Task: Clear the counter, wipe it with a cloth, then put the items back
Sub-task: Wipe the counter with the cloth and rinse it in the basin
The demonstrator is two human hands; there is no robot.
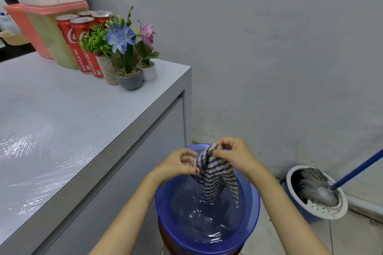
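Table (62, 109) runs from the left to a square right end. Most of its top is bare, with wet streaks shining on the near left part. Goods are bunched at the far right corner against the wall (269, 47): a pink bin (31, 27) with a clear raised lid, contents unclear, then red cans (72, 43), the two front ones reading "RECYCLE ME" down the side. In front of them stand three small pots: green leaves in a speckled pot (109, 70), a blue flower in a grey pot (129, 80), a pink flower in a white pot (148, 71). The white pot is nearest the table's end edge. Just off that end a blue basin (253, 213) sits on a brown stool (170, 242), holding clear, rippled water (203, 223). Cloth (215, 174) — striped, dark on pale — hangs over the basin, its lower tip at the water. Left hand (178, 163) pinches its left edge with curled fingers; right hand (234, 155) pinches the bunched top. To the right on the tiled floor (352, 240), near the wall, is a bucket (331, 213) with a white strainer rim, and a grey mop (315, 184) rests in it, blue handle slanting up and out of view. Open floor lies between basin and bucket.
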